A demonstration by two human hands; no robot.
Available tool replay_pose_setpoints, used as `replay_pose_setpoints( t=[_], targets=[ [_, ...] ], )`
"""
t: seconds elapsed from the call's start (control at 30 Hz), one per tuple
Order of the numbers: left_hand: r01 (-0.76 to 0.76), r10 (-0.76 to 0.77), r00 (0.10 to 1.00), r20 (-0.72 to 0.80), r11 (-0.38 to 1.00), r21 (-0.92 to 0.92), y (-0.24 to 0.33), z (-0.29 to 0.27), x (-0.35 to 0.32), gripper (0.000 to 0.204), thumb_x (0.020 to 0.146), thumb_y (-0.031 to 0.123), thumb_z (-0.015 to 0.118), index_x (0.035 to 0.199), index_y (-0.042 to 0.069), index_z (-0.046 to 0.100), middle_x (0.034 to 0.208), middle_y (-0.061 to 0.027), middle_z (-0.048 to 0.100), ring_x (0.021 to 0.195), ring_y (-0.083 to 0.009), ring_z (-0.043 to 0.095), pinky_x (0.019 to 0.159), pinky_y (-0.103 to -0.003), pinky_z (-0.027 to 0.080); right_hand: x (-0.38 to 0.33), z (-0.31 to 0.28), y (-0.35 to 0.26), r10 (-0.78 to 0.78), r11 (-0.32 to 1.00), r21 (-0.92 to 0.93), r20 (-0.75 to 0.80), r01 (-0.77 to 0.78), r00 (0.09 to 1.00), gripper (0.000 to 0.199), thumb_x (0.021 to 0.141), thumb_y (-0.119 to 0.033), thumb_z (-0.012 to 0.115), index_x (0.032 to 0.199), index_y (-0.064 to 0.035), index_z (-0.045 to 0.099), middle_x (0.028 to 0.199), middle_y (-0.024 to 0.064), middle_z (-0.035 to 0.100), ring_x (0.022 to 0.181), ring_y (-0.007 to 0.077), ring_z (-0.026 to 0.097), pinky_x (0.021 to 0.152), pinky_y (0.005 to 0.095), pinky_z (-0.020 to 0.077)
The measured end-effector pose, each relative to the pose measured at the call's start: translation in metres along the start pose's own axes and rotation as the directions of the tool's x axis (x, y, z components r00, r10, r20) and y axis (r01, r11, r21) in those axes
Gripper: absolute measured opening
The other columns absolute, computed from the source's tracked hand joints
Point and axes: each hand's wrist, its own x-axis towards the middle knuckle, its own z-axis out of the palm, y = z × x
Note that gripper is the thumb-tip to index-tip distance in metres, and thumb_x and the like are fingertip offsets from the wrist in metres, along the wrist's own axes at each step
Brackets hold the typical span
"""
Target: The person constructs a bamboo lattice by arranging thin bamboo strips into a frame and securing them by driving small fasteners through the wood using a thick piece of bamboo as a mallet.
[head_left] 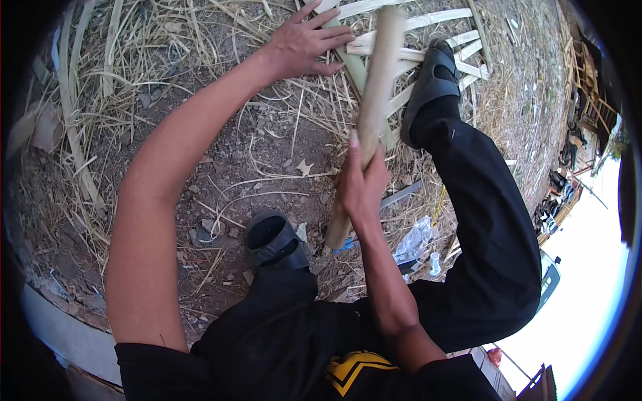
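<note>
My right hand (363,182) is wrapped round a thick, round wooden stick (381,87), which slants upward over the work and is blurred toward its far end. At the top, my left hand (309,45) is open, its fingers spread and resting at the edge of a lattice of pale split-bamboo strips (435,21). A wider greenish strip (354,70) runs along the lattice's left side, partly hidden by the stick and my fingers. My right foot, in a dark slip-on shoe (431,83), presses on the strips.
Loose bamboo shavings (174,73) and longer strips (77,147) litter the dirt on the left. My other dark shoe (274,237) stands below the middle. Near my right forearm lie a clear plastic bag (414,239) and a small white cup-like object (435,264). Piled items (558,200) line the right.
</note>
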Motion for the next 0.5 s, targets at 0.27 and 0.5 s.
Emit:
replay_pose_setpoints(
  t=[0.27,0.5],
  targets=[
    [-0.005,0.005,1.000,0.002,0.999,0.046,0.002,0.000,0.008,0.064,0.082,0.054,0.070,0.129,0.011,0.068,0.129,-0.0028,0.069,0.135,-0.0306,0.052,0.122,-0.055,0.023,-0.004,0.012,0.025,-0.044,0.999,-0.010,-0.110,0.043,0.993,0.038,0.105,-0.035,0.054,0.112,0.0018,0.051,0.064,0.0105,0.062,0.056,0.0168,0.066,0.047,0.0303,0.0487],
    [-0.011,0.011,1.000,0.009,1.000,0.023,0.003,-0.002,0.011,0.067,0.082,0.055,0.070,0.132,0.012,0.065,0.132,-0.0036,0.066,0.137,-0.0315,0.049,0.124,-0.053,0.020,-0.007,-0.003,-0.009,-0.251,0.795,0.422,-0.427,0.437,0.869,0.038,0.105,-0.033,0.055,0.115,0.0030,0.049,0.065,0.0106,0.062,0.055,0.0148,0.063,0.047,0.0304,0.0474]
  ],
)
